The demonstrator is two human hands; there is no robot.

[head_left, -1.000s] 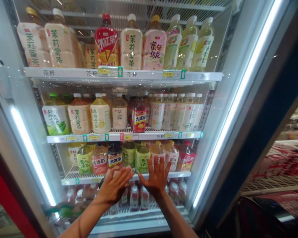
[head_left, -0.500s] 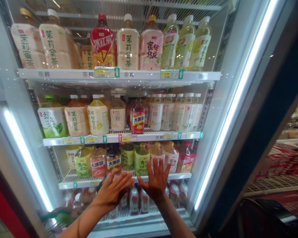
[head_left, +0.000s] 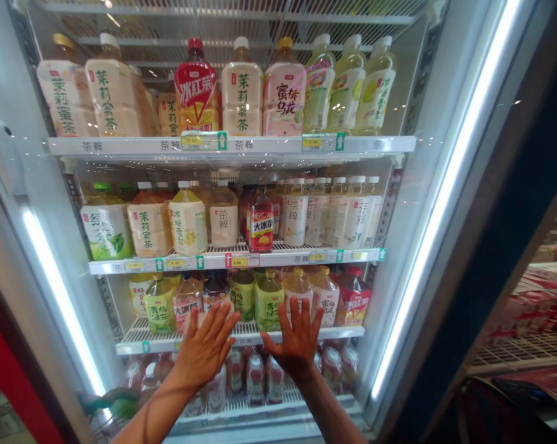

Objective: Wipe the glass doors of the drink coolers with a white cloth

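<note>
Both my hands are raised in front of a lit drinks fridge. My left hand is flat with fingers spread and holds nothing; it overlaps the dark-labelled bottle and the pink-labelled bottle on the third shelf. With fingers fanned out, my right hand covers part of a gold-capped bottle. Between the hands stands a green tea bottle. Whether my palms touch a glass door or hang in the air, I cannot tell.
Large tea bottles stand on the top shelf. A red-labelled bottle is among several on the second. Small bottles fill the bottom. Light strips run down both sides. Racks of red packages stand at right.
My left hand has shifted a little left and its fingers have spread and turned more upright. My right hand stays about the same. The view has moved slightly, so the shelves sit lower and further right.
</note>
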